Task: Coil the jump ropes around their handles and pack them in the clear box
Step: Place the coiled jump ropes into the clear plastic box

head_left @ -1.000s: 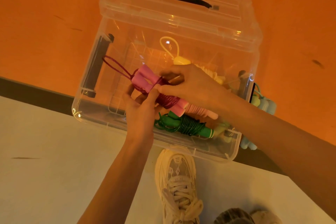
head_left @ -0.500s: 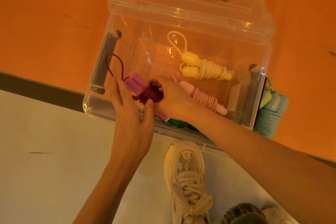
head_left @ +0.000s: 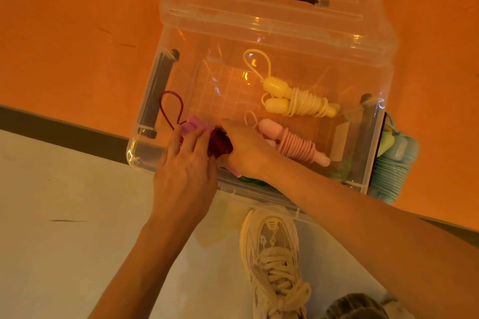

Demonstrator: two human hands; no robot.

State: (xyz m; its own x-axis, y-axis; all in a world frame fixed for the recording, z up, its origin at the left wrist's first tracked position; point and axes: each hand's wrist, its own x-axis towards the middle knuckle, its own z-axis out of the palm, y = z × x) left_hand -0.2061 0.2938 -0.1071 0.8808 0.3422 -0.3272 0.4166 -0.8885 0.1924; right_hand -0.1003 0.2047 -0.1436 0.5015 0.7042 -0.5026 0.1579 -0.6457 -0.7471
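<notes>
My left hand (head_left: 185,179) and right hand (head_left: 245,149) both grip the purple-handled jump rope with dark red cord (head_left: 204,138) at the near-left corner of the clear plastic box (head_left: 259,33), its long axis running left-right, loop leftward. Right of my grip lie the coiled pink rope (head_left: 295,144) and yellow rope (head_left: 300,101); I read no labels.

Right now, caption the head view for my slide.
Both hands, left hand and right hand, lower a coiled maroon rope into the clear box beside yellow rope and pink rope.
</notes>
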